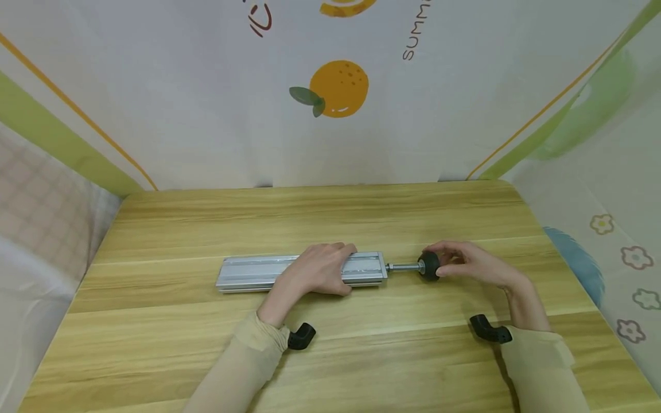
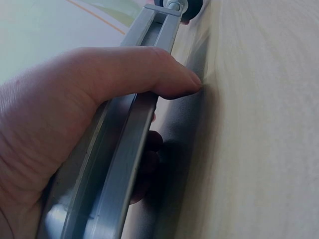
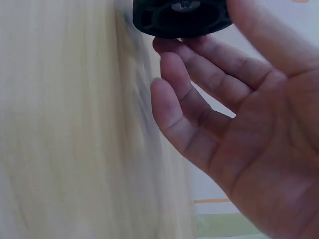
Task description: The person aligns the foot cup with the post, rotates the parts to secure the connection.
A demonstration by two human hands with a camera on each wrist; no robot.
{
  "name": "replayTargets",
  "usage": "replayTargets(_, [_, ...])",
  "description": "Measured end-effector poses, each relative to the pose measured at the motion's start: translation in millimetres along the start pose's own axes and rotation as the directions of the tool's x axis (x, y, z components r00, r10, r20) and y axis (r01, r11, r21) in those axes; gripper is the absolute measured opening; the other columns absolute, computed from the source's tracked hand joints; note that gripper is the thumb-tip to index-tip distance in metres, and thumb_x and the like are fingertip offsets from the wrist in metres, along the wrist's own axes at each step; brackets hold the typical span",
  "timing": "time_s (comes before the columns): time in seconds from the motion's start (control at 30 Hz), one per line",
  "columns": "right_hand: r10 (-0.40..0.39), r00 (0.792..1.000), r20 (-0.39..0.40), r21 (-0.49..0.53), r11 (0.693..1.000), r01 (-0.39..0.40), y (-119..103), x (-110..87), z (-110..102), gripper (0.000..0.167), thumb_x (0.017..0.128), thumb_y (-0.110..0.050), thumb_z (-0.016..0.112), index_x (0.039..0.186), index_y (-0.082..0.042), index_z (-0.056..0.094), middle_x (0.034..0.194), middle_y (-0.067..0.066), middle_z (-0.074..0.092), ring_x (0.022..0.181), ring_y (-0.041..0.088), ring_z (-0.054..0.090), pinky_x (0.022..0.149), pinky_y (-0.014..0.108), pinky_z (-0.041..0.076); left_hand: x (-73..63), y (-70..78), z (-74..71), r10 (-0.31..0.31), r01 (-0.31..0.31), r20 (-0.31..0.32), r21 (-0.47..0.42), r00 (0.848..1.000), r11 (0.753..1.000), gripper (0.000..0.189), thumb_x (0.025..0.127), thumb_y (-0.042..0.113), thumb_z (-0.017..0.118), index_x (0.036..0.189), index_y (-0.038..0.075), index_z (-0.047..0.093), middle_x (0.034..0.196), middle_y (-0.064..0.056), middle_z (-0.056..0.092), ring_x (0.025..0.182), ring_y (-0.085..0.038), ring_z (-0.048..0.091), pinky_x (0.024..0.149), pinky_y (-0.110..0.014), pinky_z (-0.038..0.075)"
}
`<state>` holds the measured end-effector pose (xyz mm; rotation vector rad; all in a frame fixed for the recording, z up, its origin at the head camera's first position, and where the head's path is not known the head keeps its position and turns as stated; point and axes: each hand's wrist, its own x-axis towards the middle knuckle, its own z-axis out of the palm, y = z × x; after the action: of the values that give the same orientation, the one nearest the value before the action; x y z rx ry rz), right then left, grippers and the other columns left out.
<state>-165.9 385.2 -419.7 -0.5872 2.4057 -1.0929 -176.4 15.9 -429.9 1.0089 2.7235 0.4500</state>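
Observation:
A silver aluminium profile [image 1: 253, 274] with long grooves lies crosswise in the head view. My left hand [image 1: 318, 269] grips it near its right half, thumb on the near side. The left wrist view shows that thumb [image 2: 149, 74] across the profile [image 2: 114, 174] and fingertips curled at its underside. From the profile's right end a threaded rod [image 1: 407, 267] with a nut sticks out, ending in a round black levelling foot [image 1: 428, 267]. My right hand [image 1: 472, 265] pinches this foot at its edge; in the right wrist view the foot's hollow underside [image 3: 179, 22] shows, other fingers loosely bent below.
A wood-grain table [image 1: 361, 355] lies beneath. White cloth with an orange print [image 1: 339, 89] hangs behind it, with more cloth at both sides. Black curved pieces [image 1: 302, 336] stick out at both sleeve cuffs.

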Motion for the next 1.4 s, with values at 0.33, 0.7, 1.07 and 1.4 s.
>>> replayTargets(0.33, [0.016,0.999,-0.034,0.108,0.994,-0.012,-0.2,7.5,4.4,0.062,0.081,-0.012,0.086,0.132,-0.003,0.054,0.113,0.016,0.064,0.097,0.018,0.067,0.084,0.028,0.057,-0.9,-1.8,0.9,0.001,-0.001,-0.011,-0.002,1.0,1.0,0.074,0.074,0.035,0.083,0.139,0.012,0.056,0.123,-0.006,0.071,0.095,-0.019,0.067,0.089,-0.04,0.057])
replayTargets(0.7, [-0.008,1.0,-0.007,-0.019,1.0,0.008,2.4,4.6,-0.1,0.052,0.099,-0.019,0.067,0.147,-0.005,0.053,0.125,0.011,0.067,0.101,0.006,0.063,0.084,0.024,0.054,1.1,-2.3,-1.7,-0.009,0.009,0.011,0.004,1.0,1.0,0.077,0.076,0.037,0.082,0.143,0.012,0.054,0.129,-0.007,0.07,0.098,-0.02,0.068,0.094,-0.043,0.057])
replayTargets(1.07, [-0.011,0.999,-0.032,0.11,0.994,0.014,-1.2,8.7,5.2,0.064,0.079,-0.01,0.087,0.131,-0.006,0.05,0.118,0.017,0.063,0.097,0.019,0.068,0.084,0.029,0.057,0.8,-3.1,0.5,0.003,-0.003,-0.006,0.005,1.0,1.0,0.075,0.074,0.036,0.082,0.14,0.012,0.056,0.122,-0.005,0.072,0.092,-0.018,0.067,0.088,-0.04,0.057])
replayTargets(1.4, [0.006,1.0,-0.012,0.03,1.0,-0.006,0.1,3.9,1.9,0.044,0.102,-0.017,0.063,0.142,-0.002,0.053,0.129,0.018,0.064,0.108,0.003,0.062,0.088,0.023,0.054,0.6,-2.7,1.2,0.005,-0.005,-0.005,0.001,1.0,1.0,0.075,0.075,0.037,0.081,0.14,0.012,0.055,0.123,-0.005,0.072,0.09,-0.017,0.066,0.087,-0.04,0.057])
